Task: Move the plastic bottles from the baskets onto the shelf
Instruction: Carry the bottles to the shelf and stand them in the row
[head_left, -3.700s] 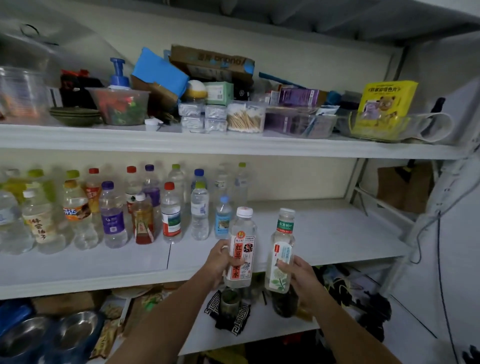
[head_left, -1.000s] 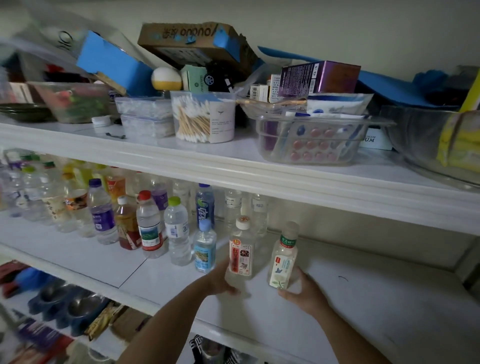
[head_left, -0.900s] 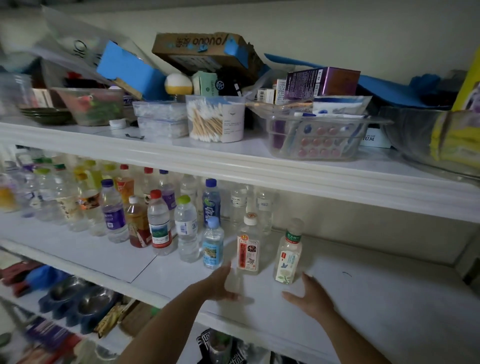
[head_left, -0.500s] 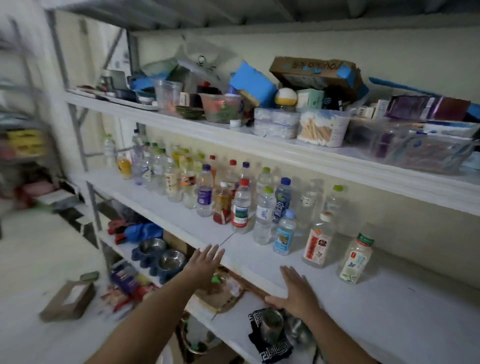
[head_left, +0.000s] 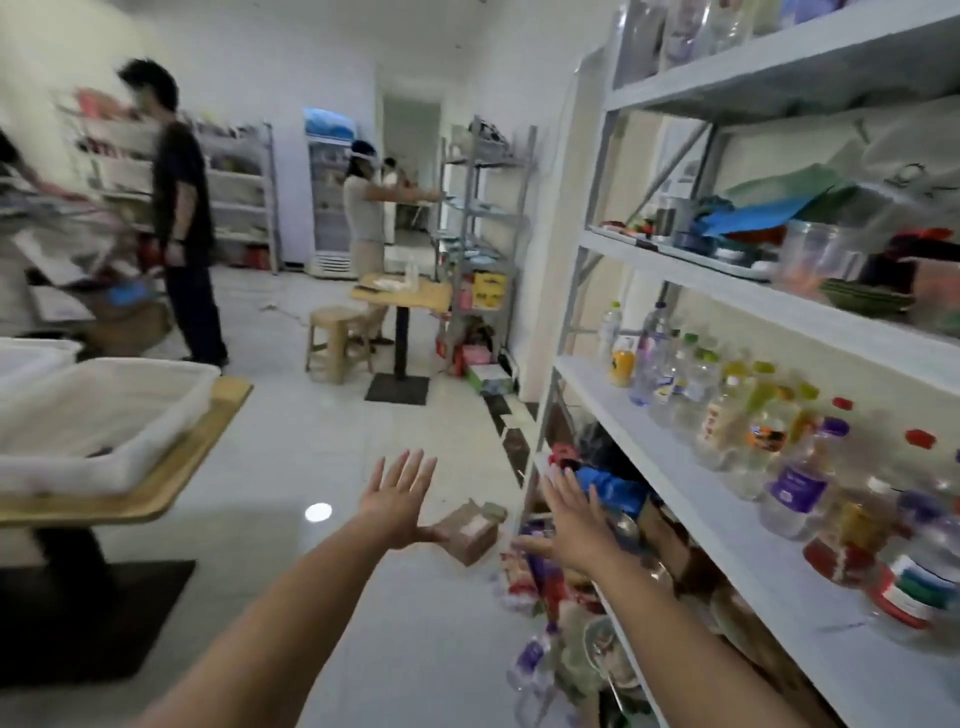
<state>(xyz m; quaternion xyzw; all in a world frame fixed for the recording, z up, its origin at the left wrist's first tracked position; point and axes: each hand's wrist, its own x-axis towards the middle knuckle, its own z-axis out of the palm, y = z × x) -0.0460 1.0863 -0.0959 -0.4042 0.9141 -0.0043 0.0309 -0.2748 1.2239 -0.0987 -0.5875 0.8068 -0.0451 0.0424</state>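
Both hands (head_left: 397, 501) spread, empty — bottles (head_left: 727, 415) shelved to their right.

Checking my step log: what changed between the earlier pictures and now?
Both hands set their two bottles on the shelf, let go and drew back; the left hand and right hand are now open, empty. The view swung left toward the baskets. The other bottles on the shelf stayed in place.

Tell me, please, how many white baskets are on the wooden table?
2. The nearer basket sits by the table's right edge; the farther basket is behind it, cut off at left. Others may be unseen.
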